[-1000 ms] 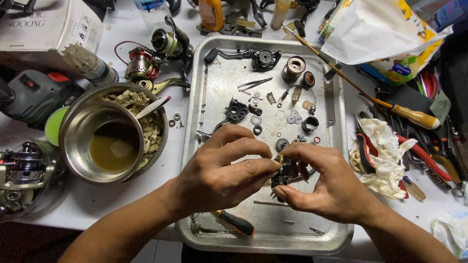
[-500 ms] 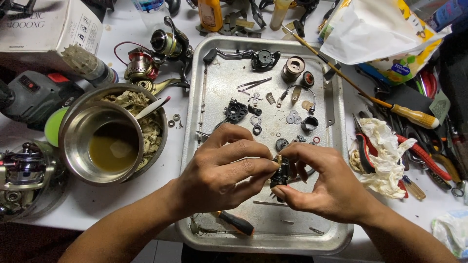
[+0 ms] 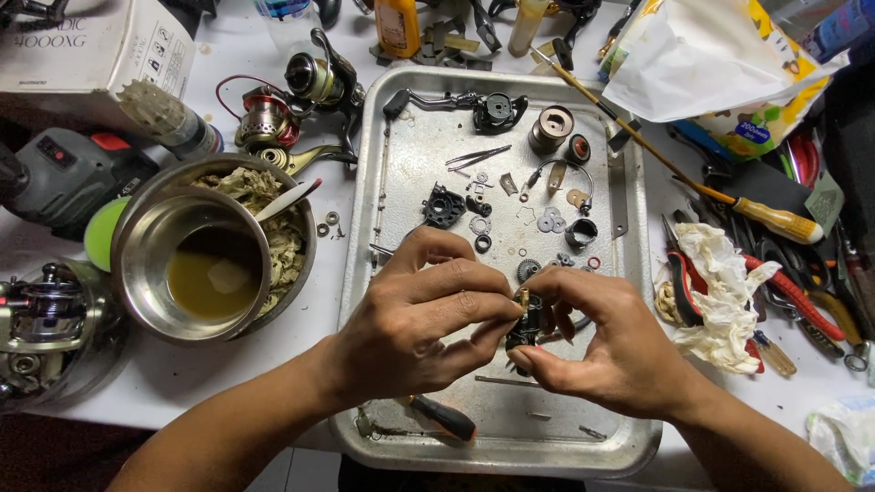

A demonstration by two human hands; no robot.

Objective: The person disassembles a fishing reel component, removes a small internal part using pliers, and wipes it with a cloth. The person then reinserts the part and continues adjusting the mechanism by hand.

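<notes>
Fingers (image 3: 497,305) of our left hand (image 3: 410,333) and right hand (image 3: 606,351) pinch closed on the small dark reel part (image 3: 526,326), held between both hands just above the metal tray (image 3: 629,437). Compared with a second ago, we see almost no change: both hands stay clamped on the part in the same spot (only a slight shift of fingertips). Loose washers and gears (image 3: 547,221) lie on the tray; a steel bowl (image 3: 146,246) of brownish liquid, a yellow-handled screwdriver (image 3: 775,219) and a crumpled rag (image 3: 725,292) crowd the white desk (image 3: 219,369).

Bare hands (image 3: 510,337), bare forearms, no sleeves
</notes>
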